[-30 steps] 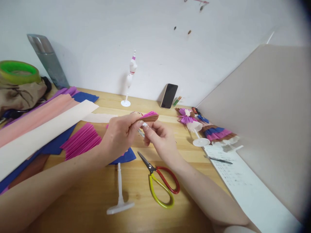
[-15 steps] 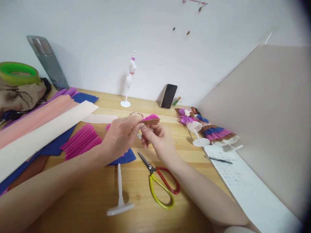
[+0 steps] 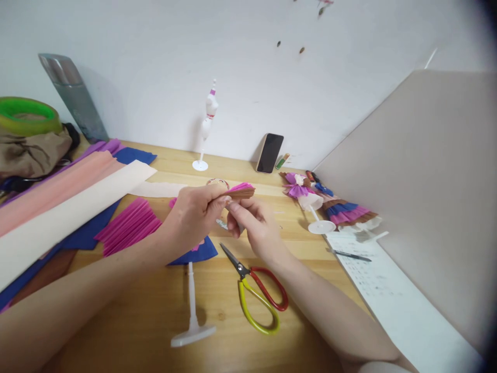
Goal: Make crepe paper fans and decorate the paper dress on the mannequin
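My left hand (image 3: 198,210) is closed on a small bundle of pleated crepe paper (image 3: 241,191), magenta on top and brown below. Its gathered end is hidden between the fingers. My right hand (image 3: 254,220) pinches at that same gathered end, thumb against curled fingers, and the two thumbs nearly meet. Below the hands, scissors (image 3: 243,270) with one red and one yellow handle lie on the table. Partly behind my left forearm lies a white doll stand (image 3: 192,305) with blue paper (image 3: 200,253) at its top. A sheet of pleated magenta crepe paper (image 3: 128,227) rests left of my left hand.
Strips of crepe paper (image 3: 77,212) are stacked at left, near a bottle (image 3: 73,98) and green tape roll (image 3: 29,116). A white mannequin (image 3: 209,116) and phone (image 3: 269,154) stand at the back. Paper-dressed figures (image 3: 345,211) and a pen (image 3: 353,256) on paper are at right.
My hands stay together on the pleated crepe paper, with only a slight shift of the fingers. The view has moved very little.
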### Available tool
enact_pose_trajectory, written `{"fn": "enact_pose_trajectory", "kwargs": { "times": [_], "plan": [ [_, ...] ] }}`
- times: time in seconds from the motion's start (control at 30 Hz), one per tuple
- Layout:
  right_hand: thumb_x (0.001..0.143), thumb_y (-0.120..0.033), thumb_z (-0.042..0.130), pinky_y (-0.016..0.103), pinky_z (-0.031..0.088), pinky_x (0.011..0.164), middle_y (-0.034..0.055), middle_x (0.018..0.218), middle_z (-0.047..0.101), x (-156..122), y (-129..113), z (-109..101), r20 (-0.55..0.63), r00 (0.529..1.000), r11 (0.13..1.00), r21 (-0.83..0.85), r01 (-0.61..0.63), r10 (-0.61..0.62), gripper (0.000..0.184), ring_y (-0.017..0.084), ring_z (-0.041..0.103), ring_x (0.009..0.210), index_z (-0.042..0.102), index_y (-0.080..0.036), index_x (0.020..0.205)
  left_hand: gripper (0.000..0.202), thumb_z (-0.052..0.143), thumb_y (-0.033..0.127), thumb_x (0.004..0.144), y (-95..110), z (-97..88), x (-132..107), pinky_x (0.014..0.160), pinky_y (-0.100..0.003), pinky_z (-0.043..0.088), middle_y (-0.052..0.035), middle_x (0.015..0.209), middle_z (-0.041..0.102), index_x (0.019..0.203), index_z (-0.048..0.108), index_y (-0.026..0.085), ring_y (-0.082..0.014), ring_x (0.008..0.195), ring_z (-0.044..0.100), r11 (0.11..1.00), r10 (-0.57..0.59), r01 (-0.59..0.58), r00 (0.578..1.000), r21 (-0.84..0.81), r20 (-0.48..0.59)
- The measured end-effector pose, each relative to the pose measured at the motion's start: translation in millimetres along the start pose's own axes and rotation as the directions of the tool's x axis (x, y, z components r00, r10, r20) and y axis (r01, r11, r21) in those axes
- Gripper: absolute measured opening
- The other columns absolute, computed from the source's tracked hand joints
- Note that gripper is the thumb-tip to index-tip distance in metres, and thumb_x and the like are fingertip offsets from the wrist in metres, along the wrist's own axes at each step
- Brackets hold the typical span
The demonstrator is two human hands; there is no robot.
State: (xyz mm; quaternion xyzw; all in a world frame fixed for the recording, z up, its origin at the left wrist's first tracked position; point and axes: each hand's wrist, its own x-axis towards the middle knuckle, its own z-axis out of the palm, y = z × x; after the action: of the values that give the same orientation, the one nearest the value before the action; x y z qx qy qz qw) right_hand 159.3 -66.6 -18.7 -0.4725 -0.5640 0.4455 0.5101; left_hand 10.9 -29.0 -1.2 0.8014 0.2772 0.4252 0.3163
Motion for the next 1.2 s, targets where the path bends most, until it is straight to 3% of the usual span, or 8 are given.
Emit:
{"fn": "enact_pose_trajectory", "kwargs": {
  "times": [0.23,0.4,0.7,0.83,1.0,1.07,1.13,1.2],
  "plan": [
    [0.082,-0.053,0.058,0.023,0.036,0.044,-0.0032,0.052,0.053,-1,-3,-1,0.028,1.0,0.999,-0.054,-0.002,0.003,0.038,0.009,0.046,0.043,0.059,-0.017,0.07,0.023,0.047,0.015,0.089,0,-0.2,0,0.04,-0.017,0.035,0.0074,0.051,0.051,0.076,0.067,0.017,-0.0051,0.04,0.041,0.997,-0.073,0.072,0.997,-0.03,-0.007],
    [0.08,-0.055,0.059,0.023,0.034,0.043,-0.0038,0.05,0.05,0,-3,-2,0.011,1.0,0.998,-0.066,-0.013,0.014,0.039,0.009,0.044,0.041,0.054,-0.018,0.065,0.026,0.047,0.013,0.086,1,0.2,0,0.04,-0.017,0.035,0.0066,0.051,0.051,0.064,0.06,0.017,-0.0045,0.04,0.039,0.997,-0.062,0.062,0.998,-0.043,0.003],
    [0.08,-0.051,0.058,0.024,0.027,0.044,-0.0054,0.048,0.043,1,-7,-5,0.016,1.0,0.983,-0.183,-0.006,0.01,0.036,0.008,0.036,0.044,0.054,-0.019,0.066,0.023,0.049,0.022,0.086,0,0.6,-2,0.034,-0.017,0.035,0.0067,0.052,0.045,0.064,0.056,0.017,-0.0048,0.035,0.042,0.961,-0.237,0.239,0.971,-0.141,0.036],
    [0.081,-0.049,0.056,0.024,0.025,0.045,-0.006,0.048,0.041,0,-9,-5,-0.004,1.0,0.981,-0.196,0.004,-0.005,0.033,0.009,0.033,0.045,0.054,-0.019,0.066,0.026,0.049,0.021,0.086,1,0.4,0,0.039,-0.019,0.037,0.006,0.048,0.045,0.062,0.059,0.016,-0.0065,0.038,0.042,0.966,-0.212,0.212,0.977,-0.145,0.012],
    [0.078,-0.044,0.057,0.024,0.028,0.047,-0.0045,0.049,0.043,-1,-15,-9,-0.038,0.999,0.964,-0.266,0.013,-0.024,0.03,0.01,0.037,0.049,0.052,-0.02,0.062,0.023,0.05,0.021,0.088,9,-12.5,3,0.058,-0.023,0.046,0.0011,0.066,0.066,0.088,0.073,0.02,-0.0127,0.061,0.059,0.985,0.009,0.015,0.99,0.171,-0.14],
    [0.078,-0.044,0.056,0.024,0.028,0.047,-0.0042,0.05,0.042,0,-17,-12,-0.036,0.999,0.953,-0.302,0.02,-0.032,0.03,0.01,0.036,0.049,0.051,-0.02,0.061,0.022,0.051,0.022,0.088,12,-22.7,6,0.053,-0.022,0.045,0.0028,0.057,0.06,0.083,0.073,0.02,-0.011,0.051,0.055,0.99,-0.017,0.041,0.984,0.138,-0.175],
    [0.077,-0.044,0.056,0.024,0.026,0.047,-0.0041,0.051,0.041,2,-18,-14,-0.039,0.998,0.939,-0.344,0.027,-0.043,0.03,0.01,0.035,0.05,0.052,-0.019,0.06,0.025,0.05,0.022,0.089,14,-34.2,9,0.041,-0.021,0.039,0.0049,0.045,0.051,0.075,0.071,0.018,-0.0088,0.038,0.045,0.995,-0.095,0.099,0.986,0.023,-0.135],
    [0.078,-0.043,0.055,0.025,0.024,0.048,-0.0038,0.053,0.04,5,-18,-17,-0.032,0.999,0.927,-0.374,0.028,-0.043,0.03,0.01,0.034,0.051,0.054,-0.018,0.06,0.023,0.052,0.022,0.089,14,-45.8,11,0.041,-0.021,0.039,0.0032,0.05,0.057,0.078,0.072,0.019,-0.0097,0.041,0.051,0.999,-0.045,0.047,0.998,0.026,-0.053]
  ]
}}
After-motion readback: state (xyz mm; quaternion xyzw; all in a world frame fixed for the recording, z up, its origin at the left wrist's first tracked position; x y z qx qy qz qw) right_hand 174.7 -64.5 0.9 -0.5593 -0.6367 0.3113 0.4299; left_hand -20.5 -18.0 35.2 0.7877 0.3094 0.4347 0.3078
